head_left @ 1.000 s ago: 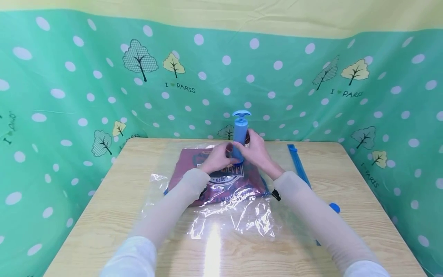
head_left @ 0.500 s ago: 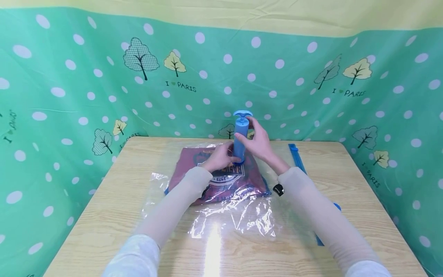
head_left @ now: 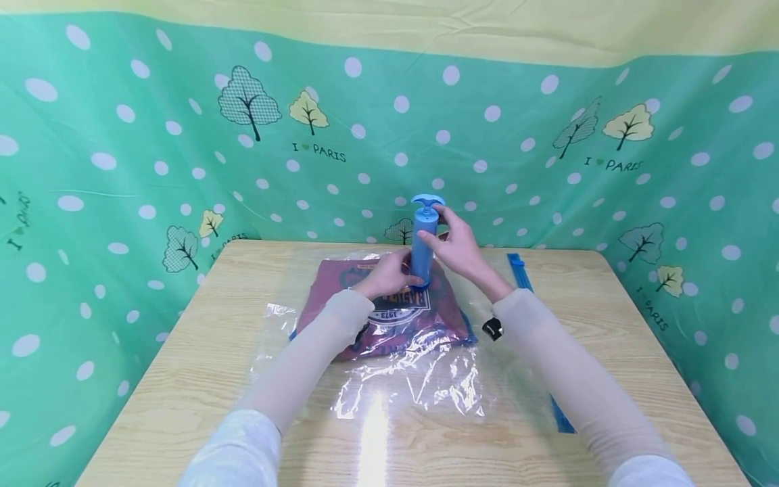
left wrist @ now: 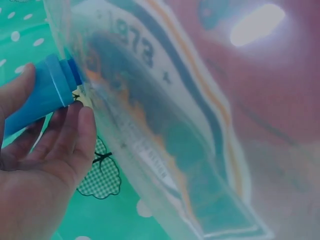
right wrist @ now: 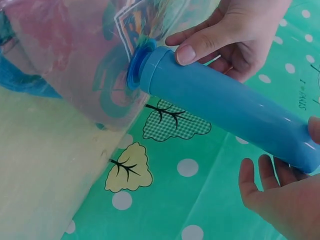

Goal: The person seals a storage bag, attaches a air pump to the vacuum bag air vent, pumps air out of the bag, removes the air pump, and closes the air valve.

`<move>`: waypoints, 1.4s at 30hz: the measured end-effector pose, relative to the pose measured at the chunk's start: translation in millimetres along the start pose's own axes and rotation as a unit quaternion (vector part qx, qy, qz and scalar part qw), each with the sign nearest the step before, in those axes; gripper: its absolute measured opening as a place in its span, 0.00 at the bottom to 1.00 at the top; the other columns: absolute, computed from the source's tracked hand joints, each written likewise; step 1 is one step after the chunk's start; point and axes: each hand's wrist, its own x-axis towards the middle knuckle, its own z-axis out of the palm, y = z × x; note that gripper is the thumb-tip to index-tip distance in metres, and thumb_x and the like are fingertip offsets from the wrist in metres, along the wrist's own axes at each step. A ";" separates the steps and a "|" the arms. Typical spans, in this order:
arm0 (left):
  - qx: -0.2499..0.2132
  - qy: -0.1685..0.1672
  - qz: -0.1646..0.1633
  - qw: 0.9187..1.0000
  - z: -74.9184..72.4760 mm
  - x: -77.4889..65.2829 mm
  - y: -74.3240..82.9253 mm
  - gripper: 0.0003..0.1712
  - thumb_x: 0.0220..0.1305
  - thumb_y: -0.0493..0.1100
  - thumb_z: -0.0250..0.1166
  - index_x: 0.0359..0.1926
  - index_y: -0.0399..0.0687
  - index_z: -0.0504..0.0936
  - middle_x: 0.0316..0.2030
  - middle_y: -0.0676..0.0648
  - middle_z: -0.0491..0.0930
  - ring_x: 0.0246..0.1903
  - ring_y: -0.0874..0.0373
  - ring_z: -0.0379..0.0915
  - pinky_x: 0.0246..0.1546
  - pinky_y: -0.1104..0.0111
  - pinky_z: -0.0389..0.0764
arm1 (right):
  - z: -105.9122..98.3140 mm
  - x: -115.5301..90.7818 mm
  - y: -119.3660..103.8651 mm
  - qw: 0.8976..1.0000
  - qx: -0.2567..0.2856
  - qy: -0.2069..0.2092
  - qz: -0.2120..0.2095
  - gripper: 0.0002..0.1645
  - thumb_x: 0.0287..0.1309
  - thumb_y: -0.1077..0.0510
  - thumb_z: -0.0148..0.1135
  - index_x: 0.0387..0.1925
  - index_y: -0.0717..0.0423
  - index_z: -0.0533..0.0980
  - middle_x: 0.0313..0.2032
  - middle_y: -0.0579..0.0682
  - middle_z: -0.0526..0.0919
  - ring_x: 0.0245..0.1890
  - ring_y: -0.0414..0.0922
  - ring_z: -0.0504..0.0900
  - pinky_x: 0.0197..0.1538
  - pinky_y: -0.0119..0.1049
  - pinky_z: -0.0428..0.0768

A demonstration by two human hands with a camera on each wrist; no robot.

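A blue hand pump [head_left: 422, 251] stands upright on a clear plastic bag [head_left: 420, 389], its T-shaped handle [head_left: 429, 199] pushed down close to the barrel. Its lower end meets a blue round valve [right wrist: 136, 70] on the bag. Inside the bag lies a folded maroon garment [head_left: 328, 284] with a printed "1973" badge [head_left: 395, 314]. My left hand [head_left: 385, 276] holds the pump low, near the valve, thumb [right wrist: 186, 54] on the barrel. Higher up, my right hand [head_left: 461, 251] grips the barrel just under the handle, thumb in front and fingers behind.
A long blue strip [head_left: 521, 276] lies to the right on the wooden table [head_left: 182, 379], partly under the right forearm. Behind the table hangs a green dotted curtain [head_left: 341, 196]. A black band [head_left: 493, 329] shows at the right wrist.
My right hand has moved up the pump barrel, from near its middle to just below the handle. My left hand stays at the base, and the pump remains upright in place.
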 end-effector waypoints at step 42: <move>-0.002 -0.030 -0.005 1.000 0.6 4.5 11.6 0.36 0.67 0.37 0.74 0.72 0.36 0.70 0.62 0.38 0.80 0.62 0.44 0.77 0.65 0.56 0.75 | -12.4 1.8 -4.7 0.999 -0.011 -0.034 -0.020 0.41 0.70 0.53 0.69 0.76 0.62 0.63 0.65 0.61 0.76 0.62 0.54 0.76 0.58 0.48 0.80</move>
